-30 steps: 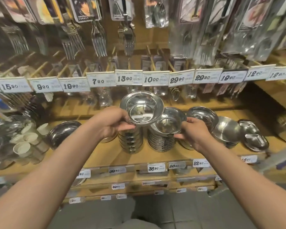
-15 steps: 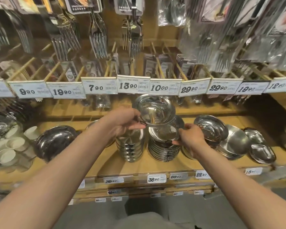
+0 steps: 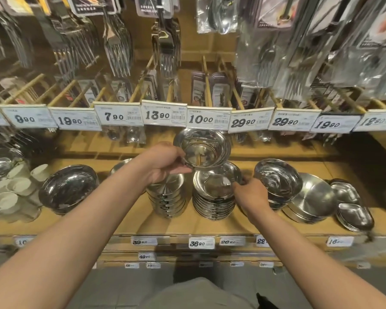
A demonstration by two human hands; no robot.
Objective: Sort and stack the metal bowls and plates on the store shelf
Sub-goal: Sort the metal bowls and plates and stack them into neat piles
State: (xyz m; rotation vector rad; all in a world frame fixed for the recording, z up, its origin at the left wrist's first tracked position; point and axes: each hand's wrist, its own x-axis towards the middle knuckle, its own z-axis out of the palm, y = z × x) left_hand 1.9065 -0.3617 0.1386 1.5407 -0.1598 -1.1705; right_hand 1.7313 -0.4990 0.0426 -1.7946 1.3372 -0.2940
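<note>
Now left hand [image 3: 165, 162] pinches raised bowl [image 3: 202, 149] by rim, right hand [image 3: 251, 192] grips stack [image 3: 214, 197]; lower it level and centred to nest.

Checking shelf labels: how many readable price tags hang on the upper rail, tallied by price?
9.90 tag: 1
19.90 tags: 2
7.90 tag: 1
13.90 tag: 1
10.00 tag: 1
29.90 tags: 2
12.90 tag, blurred: 1
Total: 9
</note>
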